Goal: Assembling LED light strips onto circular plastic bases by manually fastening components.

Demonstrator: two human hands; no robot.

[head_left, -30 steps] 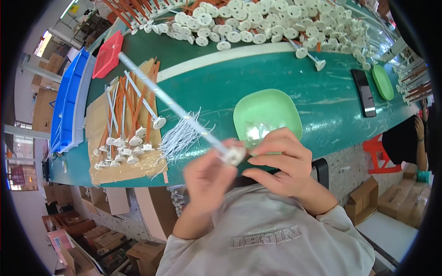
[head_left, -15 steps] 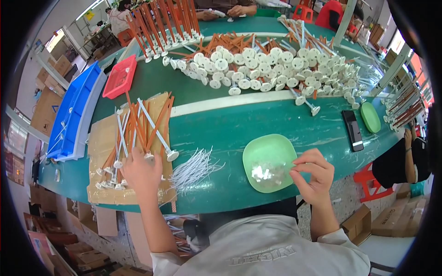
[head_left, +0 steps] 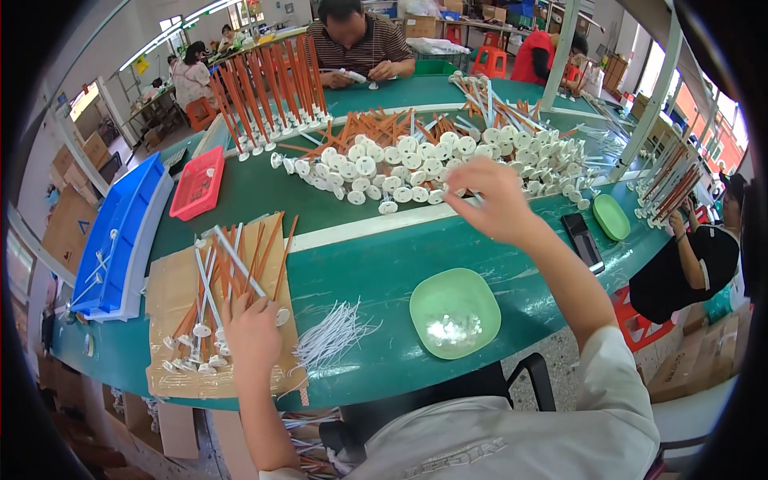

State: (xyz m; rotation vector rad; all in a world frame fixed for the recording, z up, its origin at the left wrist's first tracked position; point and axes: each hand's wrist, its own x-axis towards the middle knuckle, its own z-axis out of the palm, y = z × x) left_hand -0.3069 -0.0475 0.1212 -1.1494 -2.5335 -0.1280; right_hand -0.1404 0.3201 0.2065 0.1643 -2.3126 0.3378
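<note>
My left hand rests on a cardboard sheet, its fingers curled down over orange and pale strips with round white disc ends. It appears to grip one strip; the fingers partly hide the hold. A pale strip with a white disc lies beside its thumb. My right hand is raised in front of the pile of white disc-ended strips, thumb and forefinger curved with a small gap between them and nothing visible there. Below it stands a green bowl with small clear shiny pieces.
White twist ties lie beside the cardboard. On the left are a blue tray and a red basket; upright orange strips stand behind. A phone and small green dish lie right. Other people work around the table.
My right hand has moved from the bowl up and forward to the pile, its pinch loosening. My left hand stays at the strips on the cardboard. The view has tilted upward.
</note>
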